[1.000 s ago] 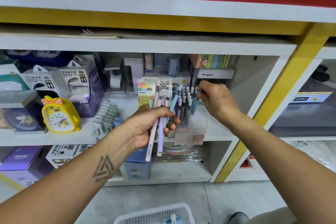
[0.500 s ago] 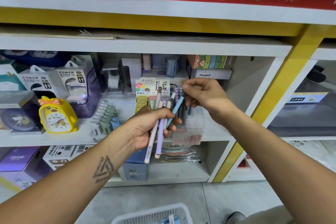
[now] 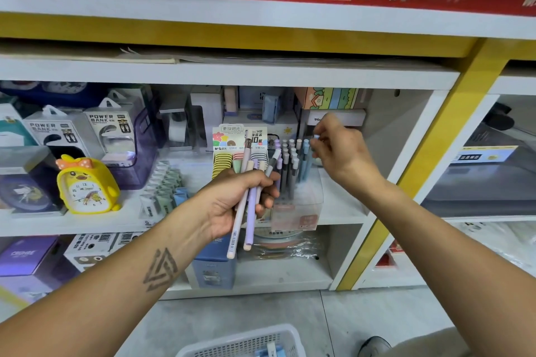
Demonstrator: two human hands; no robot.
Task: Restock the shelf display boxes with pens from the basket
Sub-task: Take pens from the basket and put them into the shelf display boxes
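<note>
Your left hand (image 3: 232, 200) held a fist-tight grip round a bundle of pastel pens (image 3: 246, 211), lilac, pink and grey barrels, just in front of the clear plastic display box (image 3: 298, 206) on the white middle shelf (image 3: 87, 220). Your right hand (image 3: 342, 151) pinched the cap end of one pale blue pen (image 3: 308, 159), a narrow fingertip grip, at the box's 2 o'clock corner.

Risks, as I judged them: the blue pen could miss a free slot and knock the standing grey and lilac pens (image 3: 287, 162) out of line, since the box was already crowded there. The bundle fanned loosely, so the pink pen hanging lowest could slide out of your left hand. The light box sat near the shelf edge and a push could tip it.

Orientation: the blue pen's long axis ran near vertical, cap toward 12 o'clock, tip down into the box. The bundle's long axis ran 1 to 7 o'clock, upper ends toward the shelf.

The white mesh basket (image 3: 246, 342) sat on the floor at 6 o'clock, more stock inside.
</note>
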